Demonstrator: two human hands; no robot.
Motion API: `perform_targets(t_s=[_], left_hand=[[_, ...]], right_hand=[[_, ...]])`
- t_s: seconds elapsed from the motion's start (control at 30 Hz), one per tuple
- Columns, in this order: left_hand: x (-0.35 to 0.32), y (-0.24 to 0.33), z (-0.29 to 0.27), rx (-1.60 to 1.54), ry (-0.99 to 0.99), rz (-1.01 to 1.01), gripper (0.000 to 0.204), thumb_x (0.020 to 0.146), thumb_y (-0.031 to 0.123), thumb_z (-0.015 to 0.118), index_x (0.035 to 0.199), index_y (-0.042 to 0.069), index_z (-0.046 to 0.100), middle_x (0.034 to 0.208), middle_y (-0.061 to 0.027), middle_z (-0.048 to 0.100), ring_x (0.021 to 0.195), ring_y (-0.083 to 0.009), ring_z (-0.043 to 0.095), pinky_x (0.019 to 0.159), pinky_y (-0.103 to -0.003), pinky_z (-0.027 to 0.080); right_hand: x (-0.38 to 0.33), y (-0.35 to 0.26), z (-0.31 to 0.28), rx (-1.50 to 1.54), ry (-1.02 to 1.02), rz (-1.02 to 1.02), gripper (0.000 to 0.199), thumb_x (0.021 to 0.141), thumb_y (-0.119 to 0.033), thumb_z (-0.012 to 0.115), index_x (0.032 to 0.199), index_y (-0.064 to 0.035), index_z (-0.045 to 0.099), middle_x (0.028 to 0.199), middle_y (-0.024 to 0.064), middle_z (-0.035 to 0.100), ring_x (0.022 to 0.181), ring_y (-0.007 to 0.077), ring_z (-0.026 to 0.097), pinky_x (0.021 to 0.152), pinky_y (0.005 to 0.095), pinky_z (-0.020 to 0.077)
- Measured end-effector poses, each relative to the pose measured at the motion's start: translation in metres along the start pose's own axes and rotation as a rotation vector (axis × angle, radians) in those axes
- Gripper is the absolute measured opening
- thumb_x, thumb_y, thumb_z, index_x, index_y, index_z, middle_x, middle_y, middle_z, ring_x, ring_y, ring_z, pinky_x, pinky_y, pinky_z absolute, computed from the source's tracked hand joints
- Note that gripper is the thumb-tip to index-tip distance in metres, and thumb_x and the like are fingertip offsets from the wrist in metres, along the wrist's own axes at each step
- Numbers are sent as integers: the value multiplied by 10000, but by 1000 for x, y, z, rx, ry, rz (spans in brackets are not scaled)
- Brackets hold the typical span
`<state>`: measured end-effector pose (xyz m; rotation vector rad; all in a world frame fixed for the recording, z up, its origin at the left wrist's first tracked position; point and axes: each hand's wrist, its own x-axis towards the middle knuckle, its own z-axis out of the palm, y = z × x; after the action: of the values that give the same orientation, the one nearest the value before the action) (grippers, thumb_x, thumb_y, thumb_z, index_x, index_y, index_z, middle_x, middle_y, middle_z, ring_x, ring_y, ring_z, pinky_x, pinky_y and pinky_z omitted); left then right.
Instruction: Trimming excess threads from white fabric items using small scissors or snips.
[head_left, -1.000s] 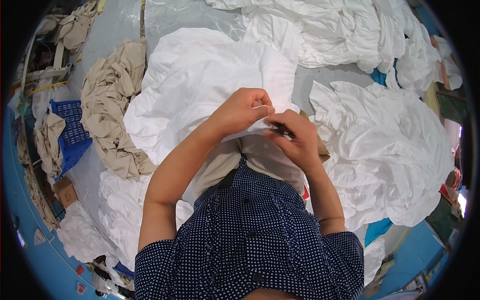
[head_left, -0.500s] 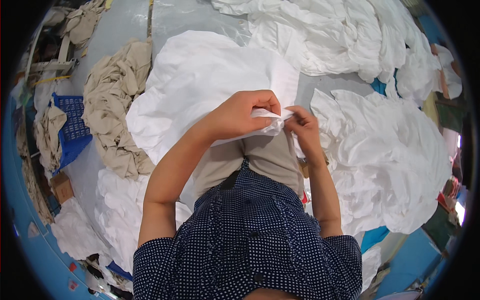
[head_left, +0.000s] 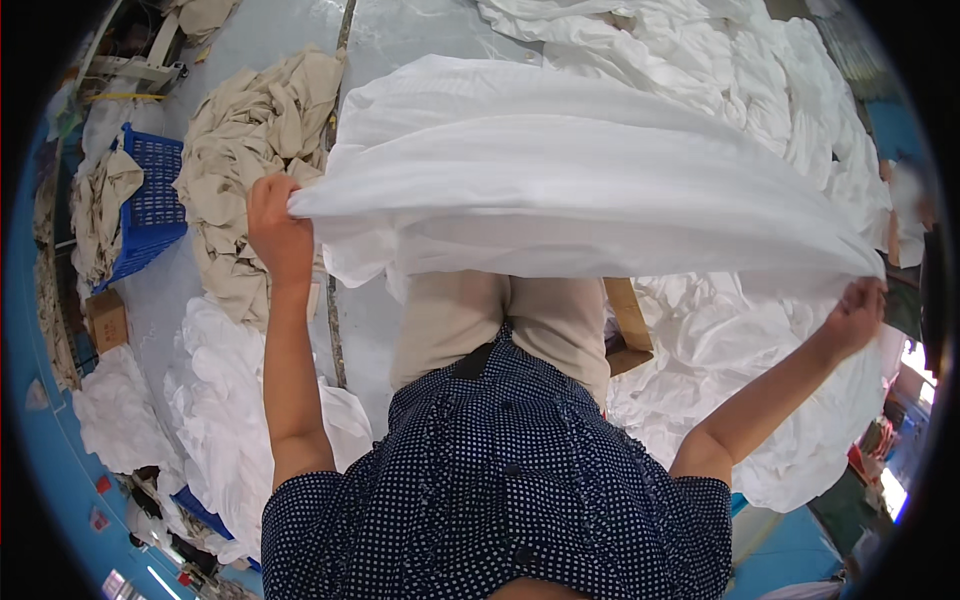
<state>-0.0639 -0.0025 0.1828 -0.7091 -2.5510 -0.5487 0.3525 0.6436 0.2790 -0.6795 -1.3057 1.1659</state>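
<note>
A large white cloth stretches across in front of me, billowing and slightly smeared by motion. My left hand is closed on one corner of it, beside the beige cloth heap. Far out to the right, my right hand is closed on another part of its edge, above the white cloth pile there. Between the hands the near edge is pulled nearly straight and hangs over my knees. The cloth's far side covers part of the grey floor, so what lies under it is hidden.
Heaps of beige cloth and white cloth lie to the left. A blue plastic basket stands beyond them. More white cloth is piled at the far right, and another white pile lies nearer. A cardboard box sits by my right knee.
My hands were close together at the cloth's edge and have moved wide apart, left and right. The bunched cloth is now spread out between them and lifted.
</note>
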Motion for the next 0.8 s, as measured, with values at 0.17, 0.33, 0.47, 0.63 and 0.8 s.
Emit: perform_targets(t_s=[0.17, 0.33, 0.47, 0.63, 0.8], left_hand=[[-23, -65, 31, -3, -67, -210, 76, 777, -8, 631, 837, 37, 632, 863, -104, 640, 817, -343, 619, 719, -408, 497], [-35, -165, 16, -18, -275, -351, 92, 800, -12, 577, 849, 19, 649, 792, -96, 635, 750, -229, 645, 662, -370, 478], [-25, -180, -11, -936, -665, -884, 205, 782, -36, 511, 884, 14, 682, 790, -91, 631, 768, -100, 618, 630, -314, 465], [-57, -240, -21, 117, -1010, -581, 341, 747, -42, 562, 1069, -1, 667, 979, -150, 688, 932, -277, 683, 813, -375, 519], [-12, 60, 19, -569, -532, 38, 280, 829, -48, 635, 1095, 33, 664, 1120, -129, 648, 1029, -337, 629, 881, -410, 526]], right_hand=[[2, 58, -1, -199, 42, 220, 26, 951, -42, 692, 965, -33, 673, 797, 18, 659, 567, 36, 466, 462, 209, 249], [12, 89, 0, -324, 33, 252, 91, 921, -70, 715, 995, -18, 707, 765, 18, 655, 559, 37, 478, 463, 207, 248], [9, 86, -31, -318, 60, 360, 148, 888, -130, 662, 942, -9, 729, 710, 2, 608, 529, 54, 454, 467, 221, 260], [-29, 153, 4, -704, -92, 338, 189, 875, -178, 623, 793, -41, 723, 611, 1, 543, 466, 85, 402, 445, 276, 277], [-60, 141, -13, -627, 44, 597, 192, 836, -207, 638, 724, -59, 688, 558, -4, 518, 450, 96, 405, 431, 281, 268]])
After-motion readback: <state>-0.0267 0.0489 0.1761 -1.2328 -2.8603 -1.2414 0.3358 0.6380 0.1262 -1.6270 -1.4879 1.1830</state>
